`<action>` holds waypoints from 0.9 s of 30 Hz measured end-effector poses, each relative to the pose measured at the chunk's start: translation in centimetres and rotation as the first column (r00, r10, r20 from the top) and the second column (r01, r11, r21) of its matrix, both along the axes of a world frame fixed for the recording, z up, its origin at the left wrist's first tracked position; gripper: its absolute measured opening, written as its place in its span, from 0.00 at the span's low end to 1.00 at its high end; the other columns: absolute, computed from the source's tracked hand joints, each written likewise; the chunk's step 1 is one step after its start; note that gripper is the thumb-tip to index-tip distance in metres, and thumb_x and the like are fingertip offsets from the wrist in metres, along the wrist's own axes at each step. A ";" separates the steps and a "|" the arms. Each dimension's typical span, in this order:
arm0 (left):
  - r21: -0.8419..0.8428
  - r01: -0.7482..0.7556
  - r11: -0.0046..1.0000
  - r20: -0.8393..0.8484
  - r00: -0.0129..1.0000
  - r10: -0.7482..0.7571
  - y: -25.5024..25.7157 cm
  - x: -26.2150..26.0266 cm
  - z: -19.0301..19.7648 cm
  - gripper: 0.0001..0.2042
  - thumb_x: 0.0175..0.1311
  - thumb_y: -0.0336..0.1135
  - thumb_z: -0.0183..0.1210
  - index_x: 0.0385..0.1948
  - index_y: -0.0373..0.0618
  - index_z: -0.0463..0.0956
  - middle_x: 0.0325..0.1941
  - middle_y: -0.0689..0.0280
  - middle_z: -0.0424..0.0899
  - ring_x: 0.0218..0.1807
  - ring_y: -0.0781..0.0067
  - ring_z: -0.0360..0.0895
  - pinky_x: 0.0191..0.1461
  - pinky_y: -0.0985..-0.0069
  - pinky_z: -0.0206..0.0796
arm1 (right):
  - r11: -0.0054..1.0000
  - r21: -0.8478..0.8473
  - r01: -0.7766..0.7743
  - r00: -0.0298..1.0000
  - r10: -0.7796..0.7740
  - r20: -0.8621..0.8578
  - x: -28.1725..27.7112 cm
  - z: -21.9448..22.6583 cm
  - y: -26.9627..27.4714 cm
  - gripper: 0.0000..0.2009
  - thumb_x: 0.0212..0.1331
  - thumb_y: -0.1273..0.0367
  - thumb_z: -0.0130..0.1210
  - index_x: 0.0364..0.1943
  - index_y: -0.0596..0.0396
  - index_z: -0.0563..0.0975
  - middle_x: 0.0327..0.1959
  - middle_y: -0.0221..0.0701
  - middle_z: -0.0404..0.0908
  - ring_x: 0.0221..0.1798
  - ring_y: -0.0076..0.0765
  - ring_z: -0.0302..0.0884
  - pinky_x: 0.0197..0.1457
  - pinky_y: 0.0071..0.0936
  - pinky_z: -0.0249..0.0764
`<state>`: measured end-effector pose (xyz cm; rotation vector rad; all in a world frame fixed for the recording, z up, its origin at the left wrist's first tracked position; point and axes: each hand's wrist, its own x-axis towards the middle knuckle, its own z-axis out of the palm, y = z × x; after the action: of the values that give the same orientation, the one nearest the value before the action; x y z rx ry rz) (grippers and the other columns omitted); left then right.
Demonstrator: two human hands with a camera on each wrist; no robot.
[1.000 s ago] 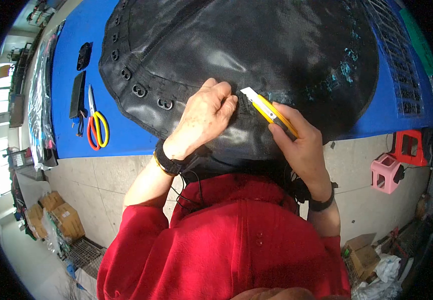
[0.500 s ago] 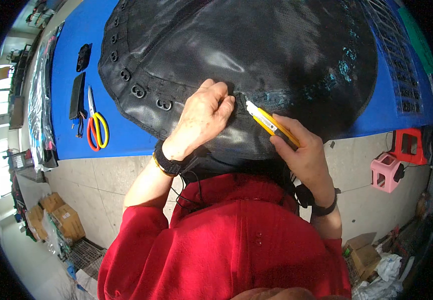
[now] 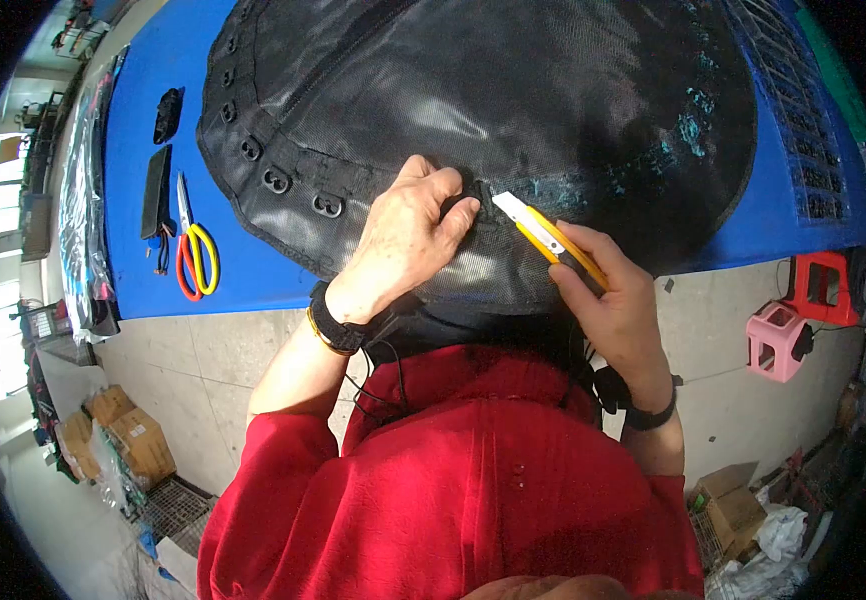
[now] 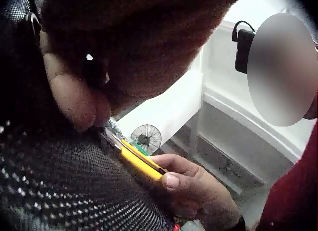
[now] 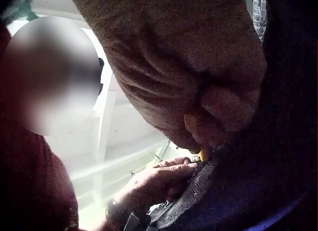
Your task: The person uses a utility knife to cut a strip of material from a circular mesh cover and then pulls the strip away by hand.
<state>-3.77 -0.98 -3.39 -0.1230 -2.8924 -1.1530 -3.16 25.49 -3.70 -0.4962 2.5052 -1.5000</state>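
Observation:
A large rounded sheet of black mesh fabric [image 3: 573, 90] lies over the near edge of the blue table, with teal marks and a row of black rings along its left side. My left hand [image 3: 408, 225] pinches the fabric between thumb and curled fingers, near a small dark strip [image 3: 485, 203]. In my right hand [image 3: 613, 300] is a yellow utility knife [image 3: 548, 238], its blade pointing up and left beside that strip, close to my left thumb. The left wrist view shows the knife [image 4: 141, 161] with its front end right at the left fingertips [image 4: 82, 111].
Left of the fabric on the blue table [image 3: 253, 275] lie red-and-yellow-handled scissors [image 3: 193, 250] and a black pouch [image 3: 156, 190]. Rows of small black parts [image 3: 818, 170] in clear plastic lie at right. Pink [image 3: 776, 342] and red stools [image 3: 821, 288] stand on the floor.
The knife has drawn a little toward me, then shifted slightly right, its blade now lower than a second ago. My left hand keeps its place on the fabric, with the thumb moved slightly right.

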 end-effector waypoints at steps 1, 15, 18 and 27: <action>-0.003 0.008 1.000 -0.010 1.000 -0.008 -0.1 0.0 0.0 0.11 0.69 0.36 0.66 0.36 0.38 0.78 0.38 0.50 0.77 0.41 0.41 0.79 0.46 0.53 0.72 | 1.000 -0.003 0.012 1.000 -0.012 -0.002 0.0 0.1 0.0 0.22 0.64 0.71 0.69 0.62 0.55 0.80 0.57 0.44 0.88 0.59 0.44 0.88 0.61 0.34 0.81; 0.035 0.018 0.999 0.028 0.999 -0.019 -0.3 0.0 -0.1 0.11 0.70 0.37 0.66 0.36 0.38 0.77 0.39 0.53 0.74 0.42 0.44 0.79 0.47 0.55 0.71 | 0.998 0.005 -0.067 0.998 0.067 -0.017 -0.2 0.1 0.1 0.20 0.66 0.71 0.68 0.62 0.58 0.80 0.58 0.44 0.87 0.60 0.44 0.88 0.64 0.35 0.80; 0.017 0.023 1.000 0.015 1.000 -0.023 -0.4 -0.1 -0.2 0.11 0.71 0.36 0.66 0.36 0.37 0.77 0.40 0.53 0.74 0.42 0.45 0.79 0.46 0.55 0.71 | 0.998 -0.009 -0.070 0.997 0.070 0.025 -0.1 0.1 0.0 0.20 0.67 0.70 0.68 0.62 0.57 0.80 0.58 0.43 0.87 0.60 0.44 0.88 0.63 0.34 0.81; 0.134 -0.011 0.991 0.076 0.997 0.001 -0.7 -0.3 -1.0 0.11 0.70 0.35 0.67 0.35 0.36 0.77 0.38 0.57 0.74 0.42 0.56 0.79 0.47 0.59 0.70 | 0.982 -0.006 -0.187 0.972 0.186 0.142 1.4 0.6 0.9 0.20 0.65 0.69 0.68 0.60 0.55 0.81 0.56 0.42 0.88 0.57 0.45 0.89 0.60 0.35 0.82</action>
<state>-4.06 -1.71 -4.44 -0.0691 -2.8652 -1.3767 -1.80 26.36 -3.11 -0.5842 2.2854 -1.4032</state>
